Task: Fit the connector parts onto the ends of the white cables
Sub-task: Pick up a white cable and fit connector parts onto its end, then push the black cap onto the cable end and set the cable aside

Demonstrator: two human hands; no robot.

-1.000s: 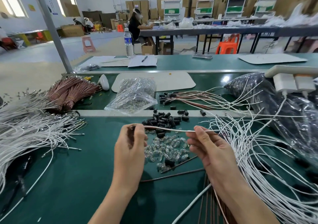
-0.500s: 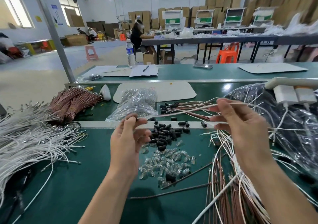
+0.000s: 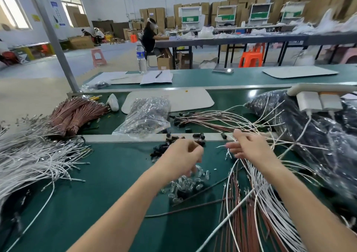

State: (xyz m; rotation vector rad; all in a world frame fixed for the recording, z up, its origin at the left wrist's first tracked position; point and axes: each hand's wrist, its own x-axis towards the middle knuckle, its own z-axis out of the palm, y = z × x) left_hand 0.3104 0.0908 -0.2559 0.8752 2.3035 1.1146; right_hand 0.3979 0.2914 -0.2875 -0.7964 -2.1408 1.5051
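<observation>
Dozens of white cables (image 3: 258,190) fan over the green bench (image 3: 96,203) on my right, running lengthwise from near me up to my right hand (image 3: 251,149), which rests on their ends with its fingers loosely extended. The heap of clear connector parts (image 3: 185,184) lies left of those ends. My left hand (image 3: 179,159) is nearer, curled down over it. Whether it pinches one, I cannot tell.
</observation>
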